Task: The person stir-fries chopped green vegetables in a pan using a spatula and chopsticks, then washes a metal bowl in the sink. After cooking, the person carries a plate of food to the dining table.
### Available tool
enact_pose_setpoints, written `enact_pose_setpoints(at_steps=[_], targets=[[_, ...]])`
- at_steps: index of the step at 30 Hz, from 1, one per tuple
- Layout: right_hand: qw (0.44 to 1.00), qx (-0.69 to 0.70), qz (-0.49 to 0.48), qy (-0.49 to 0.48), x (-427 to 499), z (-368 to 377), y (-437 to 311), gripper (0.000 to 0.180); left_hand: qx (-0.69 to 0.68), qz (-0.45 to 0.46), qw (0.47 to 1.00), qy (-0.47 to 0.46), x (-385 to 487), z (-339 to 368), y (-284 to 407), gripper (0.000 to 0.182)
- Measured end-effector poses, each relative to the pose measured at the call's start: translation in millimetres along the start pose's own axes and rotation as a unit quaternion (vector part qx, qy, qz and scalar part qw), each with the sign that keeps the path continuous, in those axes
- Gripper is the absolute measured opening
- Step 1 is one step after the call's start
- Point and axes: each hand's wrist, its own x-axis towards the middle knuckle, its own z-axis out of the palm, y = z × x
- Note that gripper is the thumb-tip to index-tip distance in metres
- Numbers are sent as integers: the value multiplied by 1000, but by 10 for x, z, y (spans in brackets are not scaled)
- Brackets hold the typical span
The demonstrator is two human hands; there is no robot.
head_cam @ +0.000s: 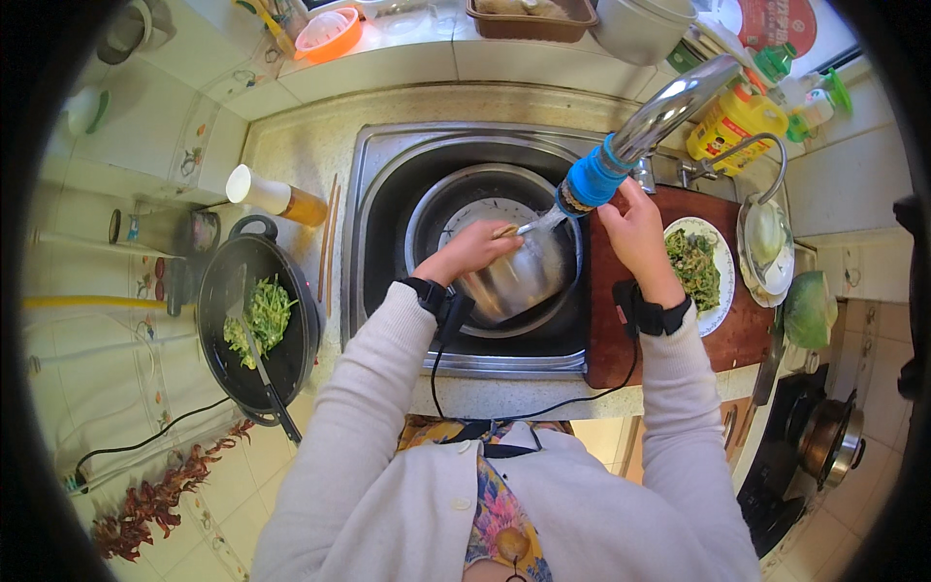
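Observation:
My left hand (476,247) is closed around a tan-and-metal handle (518,230). It seems to belong to the shiny metal pot (524,280), which is tilted and blurred. Water runs onto the pot from the blue faucet nozzle (593,178). Below it, a wide metal basin (416,251) sits in the sink (378,291), with a patterned white plate (465,212) inside. My right hand (634,229) is at the nozzle's right side. Some of its fingers are hidden behind the nozzle, so whether it grips anything is unclear.
Right of the sink, a wooden board (618,349) bears a plate of cooked greens (694,265). To the left stand a wok (211,320) with greens and a spatula (254,342), chopsticks (329,247) and a bottle (280,198). A black cable (560,402) hangs between my wrists.

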Motion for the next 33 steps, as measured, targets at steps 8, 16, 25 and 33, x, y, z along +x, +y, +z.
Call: enact_pose_setpoints(at_steps=[8, 16, 25, 33], targets=[[960, 267, 54, -63, -111, 20, -601, 41, -6, 5, 1000, 21, 31, 4, 21, 35], [974, 217, 48, -38, -65, 135, -660, 33, 29, -20, 999, -10, 31, -114, -40, 34], [972, 66, 1, -224, -96, 288, 3, 36, 125, 29, 990, -62, -21, -183, 36, 34], [977, -19, 13, -214, -549, 746, 438, 22, 49, 158, 973, 163, -25, -150, 0, 38]])
